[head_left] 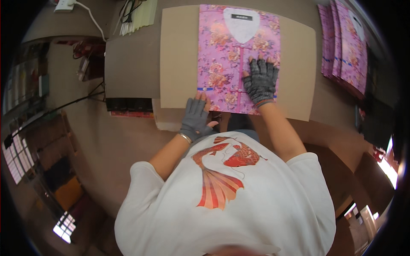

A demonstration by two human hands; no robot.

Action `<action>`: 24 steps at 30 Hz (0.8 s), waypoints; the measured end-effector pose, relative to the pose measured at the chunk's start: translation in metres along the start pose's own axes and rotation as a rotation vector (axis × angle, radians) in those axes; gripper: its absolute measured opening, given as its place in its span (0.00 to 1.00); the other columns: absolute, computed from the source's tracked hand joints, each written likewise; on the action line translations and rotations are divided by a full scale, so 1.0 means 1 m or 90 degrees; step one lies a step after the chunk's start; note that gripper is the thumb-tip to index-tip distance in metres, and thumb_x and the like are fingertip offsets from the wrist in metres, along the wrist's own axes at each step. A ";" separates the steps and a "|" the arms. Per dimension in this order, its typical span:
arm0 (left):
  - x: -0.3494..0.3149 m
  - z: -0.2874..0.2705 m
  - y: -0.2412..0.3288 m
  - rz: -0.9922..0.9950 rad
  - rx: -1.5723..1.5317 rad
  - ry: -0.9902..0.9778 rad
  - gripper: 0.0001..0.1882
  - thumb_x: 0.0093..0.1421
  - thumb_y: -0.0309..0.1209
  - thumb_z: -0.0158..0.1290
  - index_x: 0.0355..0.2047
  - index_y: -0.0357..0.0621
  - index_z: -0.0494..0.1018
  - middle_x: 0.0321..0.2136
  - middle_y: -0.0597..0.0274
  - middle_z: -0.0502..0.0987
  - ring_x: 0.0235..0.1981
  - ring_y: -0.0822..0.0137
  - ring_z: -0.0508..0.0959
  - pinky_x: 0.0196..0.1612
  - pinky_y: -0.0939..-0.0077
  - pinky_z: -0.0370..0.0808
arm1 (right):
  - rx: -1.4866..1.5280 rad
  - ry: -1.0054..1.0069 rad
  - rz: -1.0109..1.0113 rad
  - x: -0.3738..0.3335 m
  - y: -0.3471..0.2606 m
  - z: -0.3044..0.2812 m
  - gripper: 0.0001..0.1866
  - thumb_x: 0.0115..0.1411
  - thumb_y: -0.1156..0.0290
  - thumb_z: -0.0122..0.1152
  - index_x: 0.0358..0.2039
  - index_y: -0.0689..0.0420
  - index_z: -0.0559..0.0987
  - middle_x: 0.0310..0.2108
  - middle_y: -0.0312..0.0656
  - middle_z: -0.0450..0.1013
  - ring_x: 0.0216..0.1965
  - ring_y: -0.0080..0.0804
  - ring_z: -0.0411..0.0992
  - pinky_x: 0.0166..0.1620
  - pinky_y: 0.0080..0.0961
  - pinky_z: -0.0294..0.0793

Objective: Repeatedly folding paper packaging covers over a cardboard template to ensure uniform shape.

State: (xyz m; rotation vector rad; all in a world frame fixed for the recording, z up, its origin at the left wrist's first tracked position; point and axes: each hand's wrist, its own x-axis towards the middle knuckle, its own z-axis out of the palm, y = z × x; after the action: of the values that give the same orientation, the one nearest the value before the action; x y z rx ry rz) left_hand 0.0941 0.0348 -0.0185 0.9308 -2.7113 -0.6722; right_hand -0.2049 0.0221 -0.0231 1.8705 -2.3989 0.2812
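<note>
On a broad tan board (179, 55) directly before the person, a pink flowered garment (220, 57) is laid flat with its front turned up. Its long axis is run from the person's side toward the far edge; its neck end, marked by a pale rounded panel (242, 30), is pointed away from the person, and its bottom edge is set close to the board's near edge. By the right hand (261, 81), gloved and palm down, the right half is covered, fingers extended and slightly spread, with nothing seen to be gripped. The left hand (195, 119) is placed at the near left corner, fingers straight and together, thumb apart; whether the edge is pinched cannot be told. The neat rectangular form is judged to be largely reached; at most some smoothing seems left, though this cannot be confirmed. Similar flowered pieces (352, 59) are grouped at the right, apart from the board.
</note>
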 end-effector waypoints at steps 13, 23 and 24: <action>0.024 -0.023 -0.010 0.013 -0.011 0.173 0.26 0.48 0.34 0.65 0.50 0.48 0.77 0.52 0.51 0.71 0.50 0.47 0.70 0.56 0.56 0.69 | 0.719 0.051 0.547 -0.141 0.047 -0.035 0.38 0.55 0.64 0.71 0.63 0.55 0.65 0.54 0.40 0.68 0.48 0.29 0.71 0.46 0.27 0.76; 0.036 -0.031 -0.006 0.014 -0.099 0.153 0.21 0.46 0.36 0.64 0.43 0.52 0.79 0.47 0.58 0.73 0.48 0.51 0.72 0.52 0.57 0.71 | 1.692 0.225 0.717 -0.150 -0.018 -0.085 0.26 0.61 0.66 0.63 0.59 0.55 0.69 0.57 0.44 0.71 0.56 0.43 0.71 0.58 0.50 0.74; 0.040 -0.029 -0.009 0.039 -0.117 0.130 0.20 0.46 0.37 0.64 0.42 0.52 0.79 0.46 0.58 0.74 0.48 0.52 0.73 0.51 0.57 0.72 | 1.694 0.236 0.713 -0.153 -0.019 -0.072 0.26 0.61 0.66 0.63 0.59 0.55 0.69 0.57 0.44 0.71 0.56 0.43 0.71 0.58 0.50 0.74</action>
State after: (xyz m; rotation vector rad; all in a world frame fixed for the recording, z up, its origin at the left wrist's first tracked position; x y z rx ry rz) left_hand 0.0773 -0.0063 0.0038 0.8214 -2.4420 -0.7542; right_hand -0.1517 0.1773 0.0214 0.4908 0.5727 -1.9880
